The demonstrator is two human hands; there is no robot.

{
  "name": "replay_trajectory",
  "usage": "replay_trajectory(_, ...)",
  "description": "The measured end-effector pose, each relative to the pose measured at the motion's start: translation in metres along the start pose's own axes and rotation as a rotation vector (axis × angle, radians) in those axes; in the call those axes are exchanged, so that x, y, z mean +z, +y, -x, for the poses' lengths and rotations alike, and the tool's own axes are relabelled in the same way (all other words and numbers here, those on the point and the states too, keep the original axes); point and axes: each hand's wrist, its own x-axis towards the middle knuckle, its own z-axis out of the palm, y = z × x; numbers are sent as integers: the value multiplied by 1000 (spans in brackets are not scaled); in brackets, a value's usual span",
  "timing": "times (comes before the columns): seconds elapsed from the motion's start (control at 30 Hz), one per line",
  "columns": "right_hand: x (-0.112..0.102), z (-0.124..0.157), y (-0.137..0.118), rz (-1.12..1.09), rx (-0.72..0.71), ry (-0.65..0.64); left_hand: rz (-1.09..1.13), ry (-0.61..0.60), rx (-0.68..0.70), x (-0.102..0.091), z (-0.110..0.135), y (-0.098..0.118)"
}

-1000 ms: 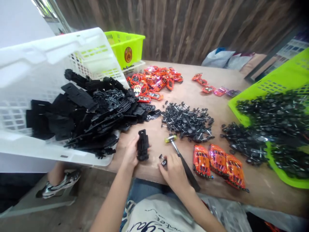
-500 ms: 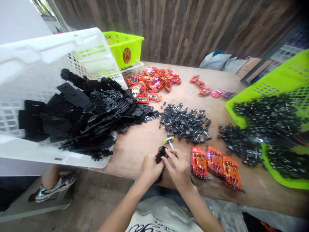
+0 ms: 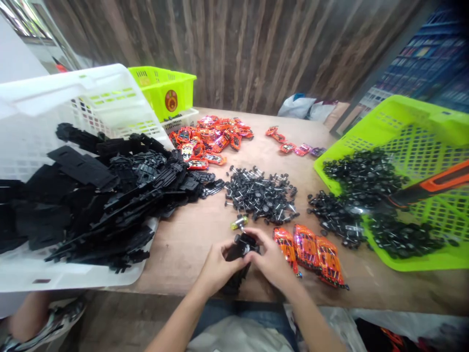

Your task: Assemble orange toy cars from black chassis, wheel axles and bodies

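Near the front edge of the table, a black toy car chassis point(image 3: 234, 254) with wheels at its far end is gripped between both hands. My left hand point(image 3: 219, 264) closes round its left side, thumb on top. From the right, my right hand point(image 3: 271, 260) holds the same chassis, its thumb meeting the left one. Parts of the chassis are hidden by the fingers. Just beyond lies a small hammer point(image 3: 240, 223) with a yellow-green and metal head. Several orange toy car bodies point(image 3: 306, 247) sit in a row beside my right hand.
A tipped white basket point(image 3: 128, 278) spills black chassis point(image 3: 146, 195) at left. Wheel axles point(image 3: 262, 195) lie heaped mid-table. More axles fill a lime-green basket point(image 3: 436, 146), where an orange-and-black handle point(image 3: 439, 186) juts in. Orange bodies point(image 3: 216, 137) are piled behind.
My view has swung to the right. Both thumbs now meet on top of the chassis, and the right fingers have shifted round its side. The orange-and-black handle shows more fully.
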Motion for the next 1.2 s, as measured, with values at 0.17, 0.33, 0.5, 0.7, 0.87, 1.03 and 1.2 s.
replay_trajectory(0.17, -62, -36, 23, 655, -84, 268, 213, 331, -107, -2, -18, -5)
replay_trajectory(0.33, -76, -57, 44, 260, -10, 272, 490, 370, -176, -2, -28, -11)
replay_trajectory(0.5, -82, -60, 32, -61, 92, 217, 567, 413, -137, 4, -31, -19)
replay_trajectory(0.7, -42, -25, 6, -73, 92, 171, 631, 561, -7, 24, -39, -20)
replay_trajectory(0.87, 5, 3, -1, 322, -172, 142, 716, 556, -3, 36, -43, -17)
replay_trajectory(1.03, 17, 13, 4, 527, -318, 159, 747, 539, 17, 41, -43, -15)
replay_trajectory(1.2, -9, -5, -12, 447, -334, 194, 746, 527, 12, 38, -50, -6)
